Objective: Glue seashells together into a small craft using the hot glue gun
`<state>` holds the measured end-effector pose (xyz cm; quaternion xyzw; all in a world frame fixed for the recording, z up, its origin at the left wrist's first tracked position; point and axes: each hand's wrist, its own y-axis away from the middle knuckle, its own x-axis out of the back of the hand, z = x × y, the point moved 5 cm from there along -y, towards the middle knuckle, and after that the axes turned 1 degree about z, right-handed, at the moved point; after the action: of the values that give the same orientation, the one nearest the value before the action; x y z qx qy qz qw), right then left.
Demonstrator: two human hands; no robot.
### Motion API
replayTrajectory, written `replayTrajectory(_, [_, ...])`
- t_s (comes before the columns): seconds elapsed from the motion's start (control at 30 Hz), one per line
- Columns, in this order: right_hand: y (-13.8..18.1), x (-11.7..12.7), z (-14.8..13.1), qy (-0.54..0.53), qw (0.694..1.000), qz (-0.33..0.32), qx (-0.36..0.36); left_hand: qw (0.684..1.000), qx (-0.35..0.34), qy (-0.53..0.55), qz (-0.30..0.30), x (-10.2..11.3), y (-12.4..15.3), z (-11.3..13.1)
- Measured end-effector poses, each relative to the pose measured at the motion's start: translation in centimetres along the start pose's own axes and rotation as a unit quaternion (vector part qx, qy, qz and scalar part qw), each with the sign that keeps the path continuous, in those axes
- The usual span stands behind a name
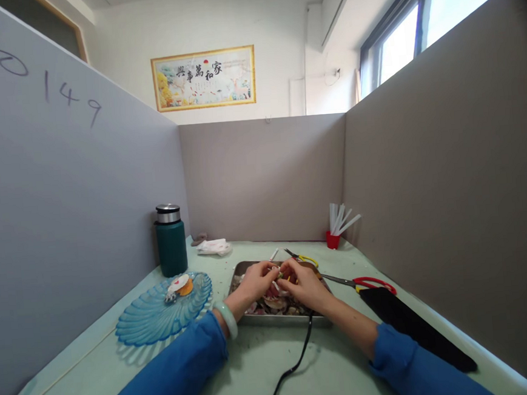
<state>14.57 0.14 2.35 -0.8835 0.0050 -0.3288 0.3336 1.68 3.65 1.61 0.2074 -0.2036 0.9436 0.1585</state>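
Note:
Over a metal tray (282, 321) full of small mixed pieces (276, 306), my two hands meet at the fingertips. My left hand (254, 283), with a pale green bangle (226, 320) at the wrist, pinches together its thumb and fingers. Facing it, my right hand (307, 286) is closed in a similar pinch. A little pale and greenish colour shows between the fingertips, but it is too small to name. The pieces in the tray look brown, pink and white; their kind is unclear. A black cord (289, 372) runs from the tray's front toward me.
To the left lie a blue fluted glass plate (149, 319) with small items on it and a dark green bottle (171, 247). Red-handled scissors (373, 283), yellow-handled scissors (307, 258), a black flat object (415, 325) and a red cup (333, 240) of white sticks stand or lie right. Partitions surround the table.

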Motion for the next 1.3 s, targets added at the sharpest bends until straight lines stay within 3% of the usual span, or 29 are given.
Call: replayTrajectory(1.3, [0.06, 0.32, -0.29, 0.022, 0.999, 0.026, 0.029, 0.983, 0.085, 0.165, -0.011, -0.21, 0.18, 0.63])
